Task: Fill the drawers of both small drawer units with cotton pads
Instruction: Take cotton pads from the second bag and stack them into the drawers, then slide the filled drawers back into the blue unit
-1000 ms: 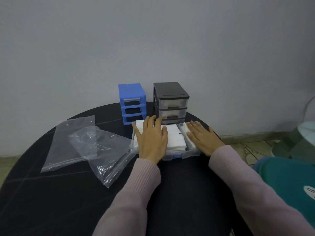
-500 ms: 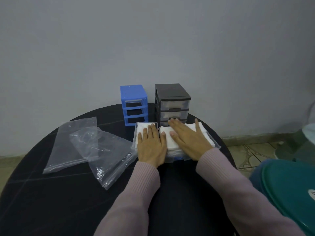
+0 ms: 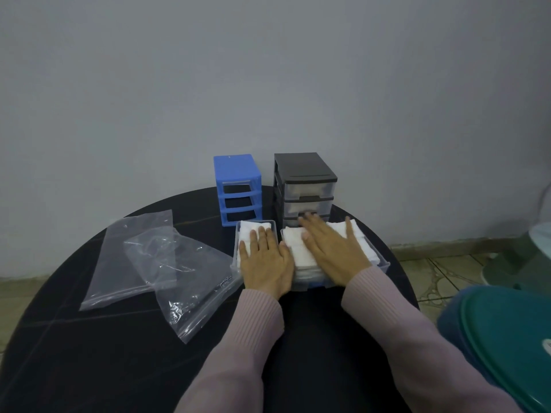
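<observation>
White cotton pads (image 3: 301, 251) under both palms, stacked in clear drawers (image 3: 384, 265) just before the black unit (image 3: 307, 186). Left hand (image 3: 265, 260) and right hand (image 3: 334, 251) flat, fingers straight, pressing. Likely soft, light, springy; best pinched by stack edges.

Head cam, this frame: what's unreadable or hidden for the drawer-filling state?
- White cotton pads in the clear plastic drawers: count hidden under the flat left hand and right hand.
- Black three-drawer unit: bottom slot blocked by right fingertips; frosted upper drawers' contents unclear.
- Blue three-drawer unit: slots look dark; interiors too small to tell.
- Teal round object: cut off by the right edge.
</observation>
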Available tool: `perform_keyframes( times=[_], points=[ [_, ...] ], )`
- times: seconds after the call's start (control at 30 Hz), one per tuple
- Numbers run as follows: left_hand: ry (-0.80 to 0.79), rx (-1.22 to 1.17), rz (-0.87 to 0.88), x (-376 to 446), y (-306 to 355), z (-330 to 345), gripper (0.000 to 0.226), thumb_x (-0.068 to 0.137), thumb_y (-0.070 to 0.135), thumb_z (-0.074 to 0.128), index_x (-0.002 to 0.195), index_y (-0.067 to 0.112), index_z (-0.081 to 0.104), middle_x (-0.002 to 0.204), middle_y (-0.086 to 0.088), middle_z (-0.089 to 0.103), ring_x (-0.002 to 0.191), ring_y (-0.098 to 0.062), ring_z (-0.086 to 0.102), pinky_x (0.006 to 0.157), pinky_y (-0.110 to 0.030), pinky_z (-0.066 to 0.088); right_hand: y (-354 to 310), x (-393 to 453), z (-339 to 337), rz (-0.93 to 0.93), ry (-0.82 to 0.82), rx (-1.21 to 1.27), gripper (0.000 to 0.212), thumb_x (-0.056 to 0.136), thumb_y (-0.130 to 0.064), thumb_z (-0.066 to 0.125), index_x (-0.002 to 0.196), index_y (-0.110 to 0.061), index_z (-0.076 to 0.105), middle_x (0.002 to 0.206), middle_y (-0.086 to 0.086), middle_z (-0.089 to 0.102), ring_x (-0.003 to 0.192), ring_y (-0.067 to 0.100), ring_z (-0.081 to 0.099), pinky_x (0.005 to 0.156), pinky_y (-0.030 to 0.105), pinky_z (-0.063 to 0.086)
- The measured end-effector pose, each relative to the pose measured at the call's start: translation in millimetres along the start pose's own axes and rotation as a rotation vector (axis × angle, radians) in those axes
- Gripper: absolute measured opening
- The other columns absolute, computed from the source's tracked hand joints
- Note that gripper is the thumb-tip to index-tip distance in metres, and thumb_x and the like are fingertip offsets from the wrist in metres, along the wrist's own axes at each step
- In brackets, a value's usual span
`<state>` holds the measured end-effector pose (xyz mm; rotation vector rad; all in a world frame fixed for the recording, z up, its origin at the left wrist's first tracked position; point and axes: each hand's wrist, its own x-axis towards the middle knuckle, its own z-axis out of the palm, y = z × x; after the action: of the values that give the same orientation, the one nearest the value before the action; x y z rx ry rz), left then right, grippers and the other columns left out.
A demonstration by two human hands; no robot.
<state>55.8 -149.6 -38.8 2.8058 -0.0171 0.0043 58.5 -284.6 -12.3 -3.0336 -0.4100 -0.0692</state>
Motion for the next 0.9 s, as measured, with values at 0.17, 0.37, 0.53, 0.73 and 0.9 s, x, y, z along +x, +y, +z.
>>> perform_keyframes(
  times=[0.17, 0.37, 0.53, 0.73, 0.9],
  points=[
    [0.027, -0.082, 0.008, 1, -1, -1, 0.054, 0.102, 0.034, 0.009, 0.15, 0.011, -0.004, 0.158, -0.005, -0.01, 0.145, -0.017, -0.012, 0.115, -0.041, -0.01, 30, 5, 2, 0.423, 0.122, 0.22, 0.047, 0.099, -0.029, 0.034, 0.145, -0.023, 0.024, 0.156, -0.002, 0.016, 0.143, 0.018, 0.013, 0.113, 0.06, 0.004],
    [0.12, -0.072, 0.06, -1, -1, -8, 0.05, 0.103, 0.028, 0.013, 0.15, 0.013, 0.005, 0.159, -0.005, -0.004, 0.145, -0.017, -0.013, 0.112, -0.051, -0.013, 39, 3, 14, 0.43, -0.052, 0.199, 0.055, 0.099, -0.046, 0.029, 0.148, -0.03, 0.012, 0.158, -0.008, 0.003, 0.145, 0.025, -0.001, 0.11, 0.065, 0.001],
    [0.246, -0.262, 0.008, 0, -2, -18, 0.05, 0.103, 0.031, 0.016, 0.149, 0.013, 0.02, 0.159, -0.005, 0.008, 0.146, -0.017, -0.004, 0.111, -0.047, -0.016, 45, -1, 9, 0.4, -0.157, 0.133, 0.058, 0.098, -0.053, 0.021, 0.148, -0.037, -0.003, 0.157, -0.008, -0.009, 0.144, 0.03, -0.005, 0.111, 0.064, 0.001],
    [0.289, -0.459, 0.028, -2, -3, -23, 0.048, 0.102, 0.035, 0.015, 0.141, 0.015, 0.035, 0.157, -0.002, 0.017, 0.146, -0.013, 0.002, 0.114, -0.047, -0.014, 51, -5, 11, 0.356, -0.23, 0.022, 0.057, 0.096, -0.057, 0.019, 0.144, -0.046, -0.011, 0.157, -0.003, -0.016, 0.144, 0.033, -0.005, 0.111, 0.064, 0.005],
    [0.294, -0.494, 0.048, -2, -1, -37, 0.048, 0.102, 0.038, 0.015, 0.136, 0.017, 0.04, 0.156, -0.002, 0.019, 0.146, -0.013, 0.003, 0.114, -0.047, -0.015, 57, -7, 5, 0.357, -0.246, 0.039, 0.068, 0.089, -0.067, 0.022, 0.146, -0.044, -0.007, 0.157, -0.002, -0.013, 0.144, 0.031, 0.0, 0.113, 0.061, 0.009]
  ],
)
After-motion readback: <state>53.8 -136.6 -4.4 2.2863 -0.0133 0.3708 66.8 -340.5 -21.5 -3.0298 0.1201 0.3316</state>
